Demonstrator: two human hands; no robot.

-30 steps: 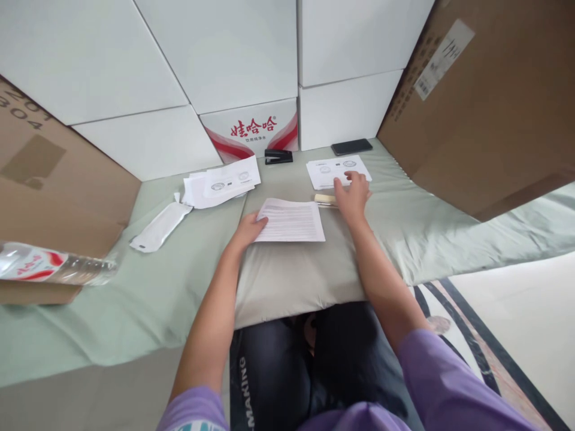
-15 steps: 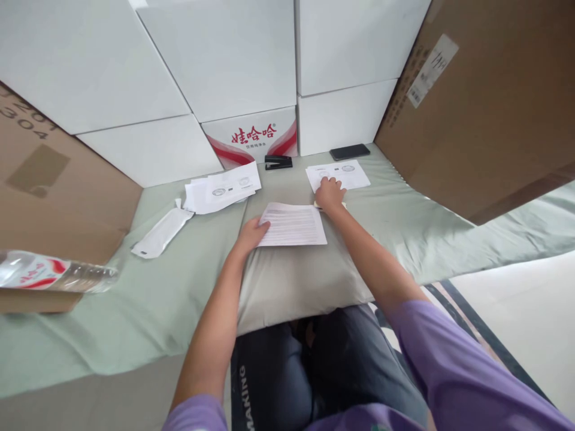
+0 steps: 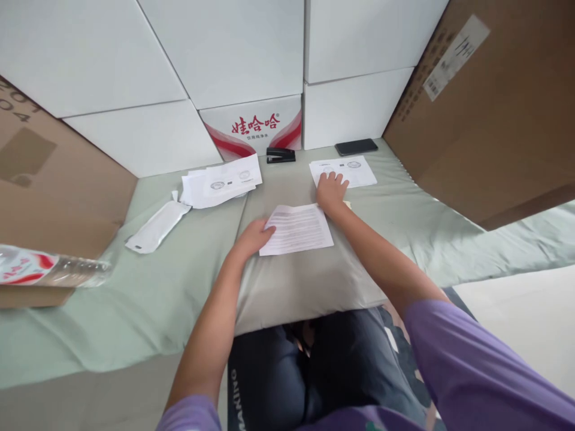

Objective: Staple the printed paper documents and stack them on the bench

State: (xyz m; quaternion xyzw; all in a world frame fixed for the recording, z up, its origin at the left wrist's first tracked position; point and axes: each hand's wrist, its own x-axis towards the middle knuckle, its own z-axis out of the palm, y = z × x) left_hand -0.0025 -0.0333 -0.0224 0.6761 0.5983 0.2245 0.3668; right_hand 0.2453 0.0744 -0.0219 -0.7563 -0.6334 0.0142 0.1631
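My left hand pinches the left edge of a printed sheet of paper, thumb on top. The sheet is slightly bent and lies low over the front of the padded surface. My right hand rests with fingers apart on the near left part of a paper stack bearing round stamps; its palm is hidden. A small pale yellowish thing peeks out beside the right wrist, mostly covered. To the left lies a second, uneven paper pile. Behind, between the piles, is a black stapler.
A black phone lies at the back right. White boxes line the back; brown cartons stand at both sides. At left are a white sealed packet and a water bottle on its side. Green cloth covers the surface.
The printed sheet in my left hand has tilted and come slightly nearer to me. My right hand stays on the right stack, its fingers more spread. The camera view has shifted slightly.
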